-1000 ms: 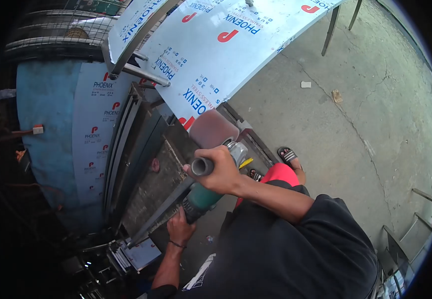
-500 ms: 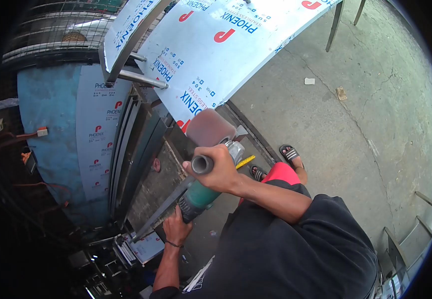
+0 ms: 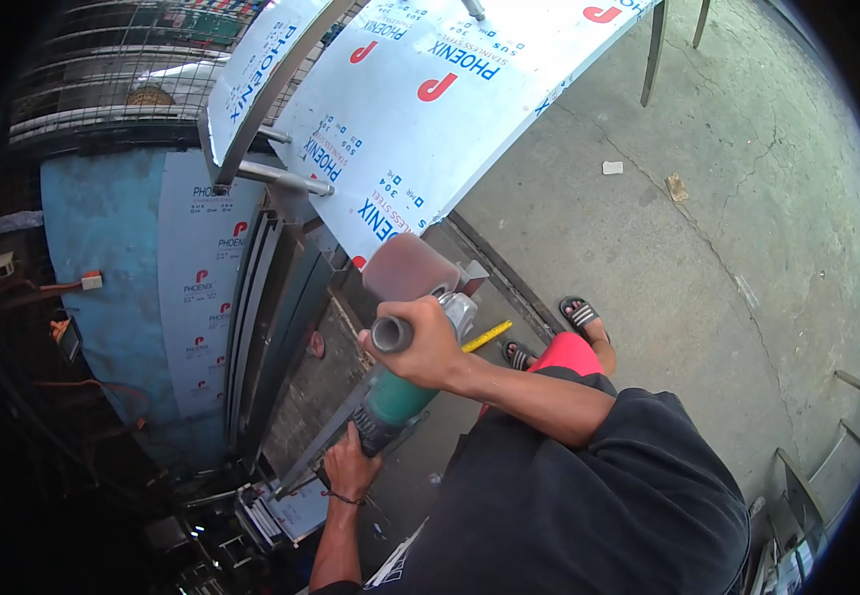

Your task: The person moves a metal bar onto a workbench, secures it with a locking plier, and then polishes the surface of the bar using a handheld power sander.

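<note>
My right hand (image 3: pixel 420 342) is closed round the dark round side handle (image 3: pixel 391 334) of a green power tool (image 3: pixel 398 397). Lower down, my left hand (image 3: pixel 350 468) wraps the tool's dark rear end. A reddish-brown sanding drum (image 3: pixel 410 270), somewhat blurred, sits at the tool's head, close to the near corner of a film-covered steel sheet (image 3: pixel 400 109). Whether drum and metal touch cannot be told. A long metal bar (image 3: pixel 321 448) runs beside the tool, partly hidden by it.
A worn wooden surface (image 3: pixel 326 382) lies left of the tool. Film-covered panels (image 3: pixel 192 288) and metal profiles (image 3: pixel 269 307) stand at the left. Something yellow (image 3: pixel 487 336) shows beside the tool. Metal legs (image 3: pixel 654 55) rise from the concrete floor (image 3: pixel 688 268).
The whole view has shifted slightly, with the sheet and the tool both a little lower in it. Both hands keep their hold on the tool.
</note>
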`<state>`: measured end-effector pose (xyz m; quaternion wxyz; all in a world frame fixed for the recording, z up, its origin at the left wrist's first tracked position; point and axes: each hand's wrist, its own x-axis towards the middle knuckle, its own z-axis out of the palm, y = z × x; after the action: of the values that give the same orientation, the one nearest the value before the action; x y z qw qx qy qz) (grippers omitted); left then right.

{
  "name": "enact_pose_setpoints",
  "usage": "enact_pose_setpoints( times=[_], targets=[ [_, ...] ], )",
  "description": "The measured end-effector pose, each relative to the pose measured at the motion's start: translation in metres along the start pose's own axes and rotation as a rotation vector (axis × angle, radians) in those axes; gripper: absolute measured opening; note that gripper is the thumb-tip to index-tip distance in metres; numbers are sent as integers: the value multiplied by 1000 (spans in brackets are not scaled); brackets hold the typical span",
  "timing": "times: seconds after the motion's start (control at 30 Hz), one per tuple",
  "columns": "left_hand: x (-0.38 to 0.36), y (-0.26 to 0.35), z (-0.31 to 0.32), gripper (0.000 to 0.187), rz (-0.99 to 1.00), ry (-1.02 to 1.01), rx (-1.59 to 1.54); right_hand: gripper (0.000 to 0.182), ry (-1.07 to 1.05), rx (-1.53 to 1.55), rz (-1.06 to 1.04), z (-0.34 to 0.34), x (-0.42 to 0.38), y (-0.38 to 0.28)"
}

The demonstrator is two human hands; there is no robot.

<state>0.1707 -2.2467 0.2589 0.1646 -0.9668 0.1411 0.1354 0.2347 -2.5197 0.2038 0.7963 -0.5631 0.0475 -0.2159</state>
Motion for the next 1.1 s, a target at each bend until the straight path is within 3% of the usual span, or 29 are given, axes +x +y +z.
enact_pose_setpoints(
  times=[0.63, 1.1],
  targets=[
    [17, 6, 6, 53, 17, 68, -25, 29, 60, 7, -46, -8, 14, 4],
    [4, 11, 2, 59, 73, 35, -32, 31, 54, -29, -36, -13, -8, -6]
  ],
)
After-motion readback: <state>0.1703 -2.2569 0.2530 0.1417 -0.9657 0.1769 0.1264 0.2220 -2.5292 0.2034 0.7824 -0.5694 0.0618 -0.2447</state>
